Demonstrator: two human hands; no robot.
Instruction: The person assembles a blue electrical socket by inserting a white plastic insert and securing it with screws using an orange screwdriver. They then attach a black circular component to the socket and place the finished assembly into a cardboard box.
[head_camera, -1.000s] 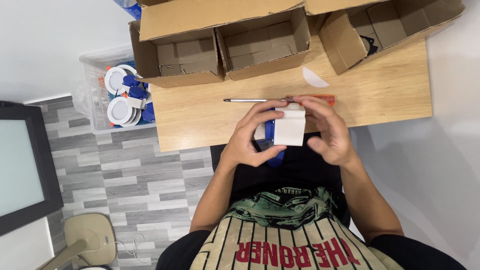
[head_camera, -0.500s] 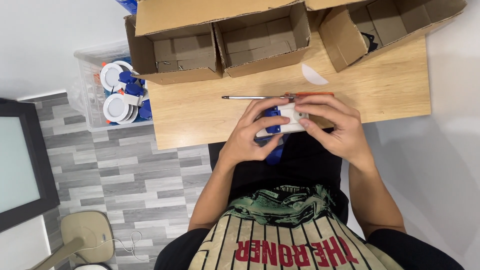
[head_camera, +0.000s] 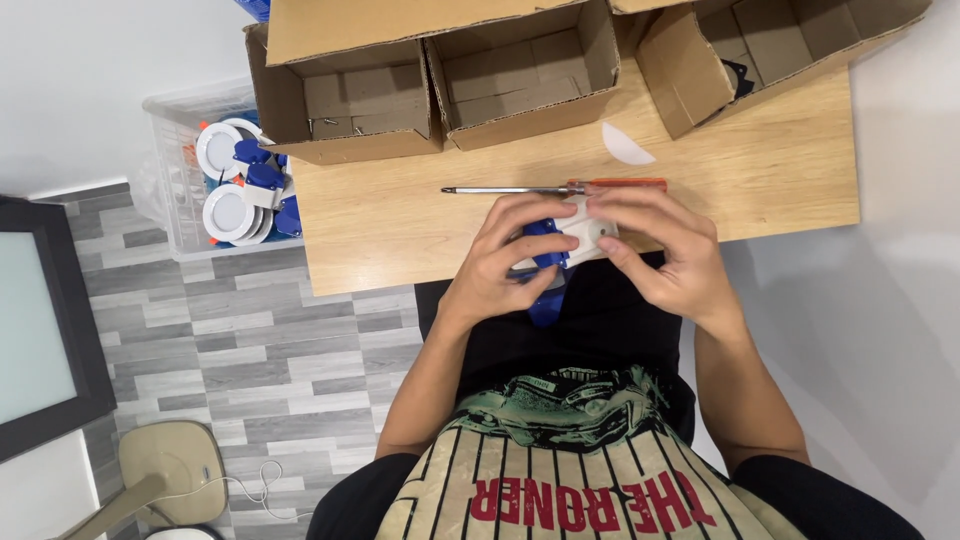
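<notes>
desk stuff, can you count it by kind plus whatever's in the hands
cardboard boxes: 3
screwdriver: 1
white plastic piece: 1
white and blue part, held by left hand and right hand: 1
total: 6

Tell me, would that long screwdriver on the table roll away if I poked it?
Probably a little. The screwdriver has a thin round metal shaft and a slim orange handle, lying flat on smooth wood, so a sideways poke may roll it. It looks stiff and light, unlikely to bend.
</notes>
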